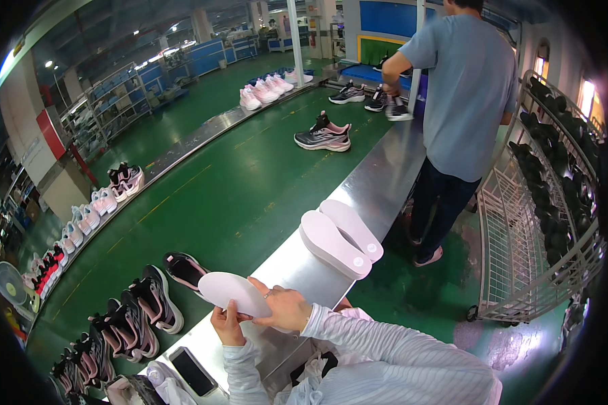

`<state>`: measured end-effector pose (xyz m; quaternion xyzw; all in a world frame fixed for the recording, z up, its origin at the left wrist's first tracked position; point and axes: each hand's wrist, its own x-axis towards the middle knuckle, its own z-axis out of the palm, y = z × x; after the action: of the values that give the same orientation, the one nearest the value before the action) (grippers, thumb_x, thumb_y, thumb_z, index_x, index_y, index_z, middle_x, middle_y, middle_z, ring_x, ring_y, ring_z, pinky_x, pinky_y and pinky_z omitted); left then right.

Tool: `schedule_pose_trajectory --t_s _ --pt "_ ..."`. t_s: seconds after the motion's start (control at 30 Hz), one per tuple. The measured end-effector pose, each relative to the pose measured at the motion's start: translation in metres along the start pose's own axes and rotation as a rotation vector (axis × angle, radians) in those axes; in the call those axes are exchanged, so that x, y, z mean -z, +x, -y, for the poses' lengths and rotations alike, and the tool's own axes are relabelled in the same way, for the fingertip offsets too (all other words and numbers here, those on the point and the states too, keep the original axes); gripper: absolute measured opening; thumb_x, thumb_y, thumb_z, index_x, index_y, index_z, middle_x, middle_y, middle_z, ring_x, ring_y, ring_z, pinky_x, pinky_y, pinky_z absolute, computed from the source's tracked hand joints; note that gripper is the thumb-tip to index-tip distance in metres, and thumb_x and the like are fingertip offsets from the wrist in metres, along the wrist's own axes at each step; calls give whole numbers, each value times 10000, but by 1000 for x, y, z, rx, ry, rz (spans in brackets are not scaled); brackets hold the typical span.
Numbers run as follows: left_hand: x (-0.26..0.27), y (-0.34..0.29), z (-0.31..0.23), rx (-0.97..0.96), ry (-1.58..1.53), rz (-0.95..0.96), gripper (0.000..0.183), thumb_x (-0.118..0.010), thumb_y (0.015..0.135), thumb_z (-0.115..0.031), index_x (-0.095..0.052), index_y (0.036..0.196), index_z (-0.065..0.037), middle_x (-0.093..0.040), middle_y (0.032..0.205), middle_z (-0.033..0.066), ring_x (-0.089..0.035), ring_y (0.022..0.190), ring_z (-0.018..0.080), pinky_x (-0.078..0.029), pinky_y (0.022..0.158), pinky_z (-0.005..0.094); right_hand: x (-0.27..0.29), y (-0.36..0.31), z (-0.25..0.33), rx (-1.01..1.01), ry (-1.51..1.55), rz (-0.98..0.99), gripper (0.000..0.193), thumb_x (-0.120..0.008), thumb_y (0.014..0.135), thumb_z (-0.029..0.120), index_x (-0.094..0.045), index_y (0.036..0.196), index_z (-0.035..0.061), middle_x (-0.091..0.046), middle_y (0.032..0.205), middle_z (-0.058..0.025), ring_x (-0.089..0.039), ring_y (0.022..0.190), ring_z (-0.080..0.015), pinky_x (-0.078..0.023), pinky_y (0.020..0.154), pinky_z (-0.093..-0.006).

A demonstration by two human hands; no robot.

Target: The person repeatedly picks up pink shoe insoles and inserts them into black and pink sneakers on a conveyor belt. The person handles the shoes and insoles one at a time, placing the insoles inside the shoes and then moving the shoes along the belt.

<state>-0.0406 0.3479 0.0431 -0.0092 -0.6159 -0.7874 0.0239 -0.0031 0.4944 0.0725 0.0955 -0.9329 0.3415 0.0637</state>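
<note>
A pale pink insole [228,291] is held up in front of me between both hands. My left hand [230,325] pinches its lower edge with thumb and fingers. On the heel end, my right hand [285,309] is closed, its thumb along the upper side. Just beyond, two stacks of similar insoles [331,244] lie side by side on the metal ledge [277,273], each with a small round mark at the heel. A black sneaker with pink lining [184,271] sits on the green belt right behind the insole in my hands.
Several black-and-pink sneakers [157,297] line the belt [203,202] at left. A phone [192,371] lies on the ledge beside a clear bag [165,383]. Finished-looking shoes stand along the far rail [189,138]. A co-worker [461,94] holds a shoe; a wire cart [520,236] stands right.
</note>
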Motion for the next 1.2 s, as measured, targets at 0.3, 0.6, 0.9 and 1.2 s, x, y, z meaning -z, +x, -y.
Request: schedule_pose_trajectory --t_s 0.3,0.6,0.9,1.2 --pt "84 130 26 -516 731 -346 701 -610 702 -81 -194 1258 5 -278 1262 192 -288 1172 256 -197 974 305 28 38 -16 134 404 313 303 -464 811 328 -394 964 76 -524 617 -80 -550 563 -215 -409 506 -323" --pt "132 181 20 -495 950 -434 347 -518 783 -230 -520 953 73 -571 845 242 -570 751 331 -447 672 354 -24 205 9 712 691 634 235 -424 800 261 -528 788 51 -539 641 -74 -543 508 -153 -437 434 -282" --pt "146 181 21 -527 605 -152 281 -544 779 -171 -531 976 28 -572 878 123 -533 815 193 -404 735 282 -77 255 22 -239 656 1069 271 -495 745 357 -576 770 100 -589 713 -92 -538 542 -201 -427 465 -329" --pt "165 176 25 -368 608 -130 273 -469 824 -192 -535 959 35 -579 832 100 -527 742 168 -405 686 268 -99 233 69 34 -179 626 239 -506 739 278 -609 846 90 -600 873 -84 -569 757 -208 -452 647 -316"
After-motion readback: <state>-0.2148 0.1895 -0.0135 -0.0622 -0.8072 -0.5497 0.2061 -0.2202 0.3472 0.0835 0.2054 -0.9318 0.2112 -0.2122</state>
